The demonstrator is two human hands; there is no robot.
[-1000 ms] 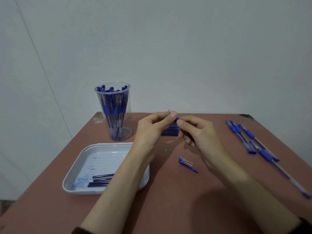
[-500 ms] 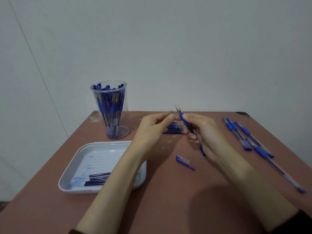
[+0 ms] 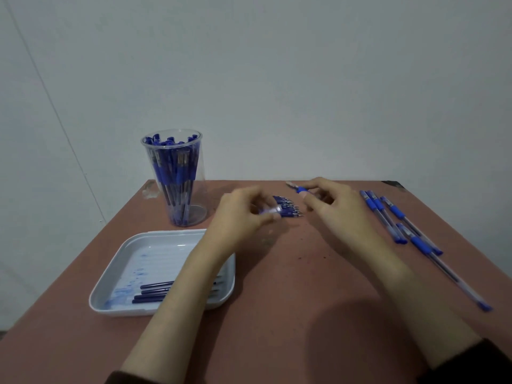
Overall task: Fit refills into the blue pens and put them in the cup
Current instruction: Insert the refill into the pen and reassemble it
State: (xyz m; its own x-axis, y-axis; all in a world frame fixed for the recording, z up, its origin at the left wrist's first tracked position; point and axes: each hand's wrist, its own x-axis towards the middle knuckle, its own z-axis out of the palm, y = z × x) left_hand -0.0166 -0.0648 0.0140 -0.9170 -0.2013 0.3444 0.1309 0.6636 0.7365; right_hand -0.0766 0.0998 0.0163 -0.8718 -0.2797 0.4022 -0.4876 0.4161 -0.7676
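My right hand (image 3: 335, 212) grips a blue pen (image 3: 297, 188) above the table's middle, its metal tip pointing left. My left hand (image 3: 238, 220) pinches a clear blue pen cap (image 3: 273, 210) just left of it; the cap looks blurred. Between and behind the hands, a small pile of blue refills (image 3: 289, 207) lies on the table. A tall clear cup (image 3: 177, 189) packed with several blue pens stands at the back left. Several more blue pens (image 3: 388, 214) lie in a loose row at the right.
A white tray (image 3: 133, 261) with a few dark refills and blue ink stains sits at the front left, partly under my left forearm. The brown table (image 3: 277, 314) ends at a pale wall behind.
The cap that lay on the table in front of my hands is gone from there; my left hand now pinches it. The right hand turned the pen so its tip points left.
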